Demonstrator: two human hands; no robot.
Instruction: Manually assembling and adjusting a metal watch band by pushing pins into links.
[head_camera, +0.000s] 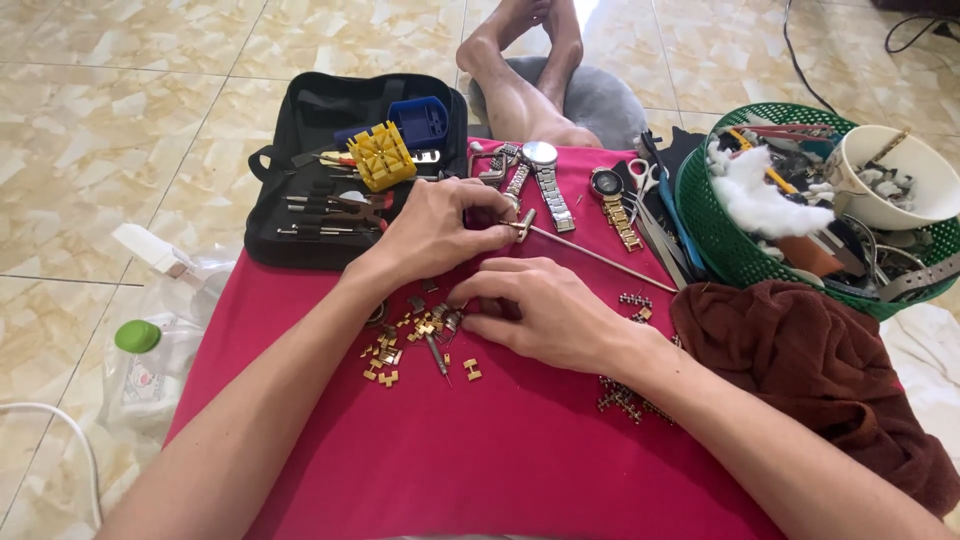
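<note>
While my left hand is pinching the small hammer by its head end, my right hand is pinching gold watch links on the red cloth; I'm steadying them flat. Loose links are crowding my fingers, tool case and green basket flanking.

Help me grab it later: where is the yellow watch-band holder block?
The yellow block sits upper left, on the open black tool case, just before the blue holder.

Red cloth spread over a tiled floor
On it: gold watch links at centre, brown towel right, green basket far right, black tool case far left
</note>
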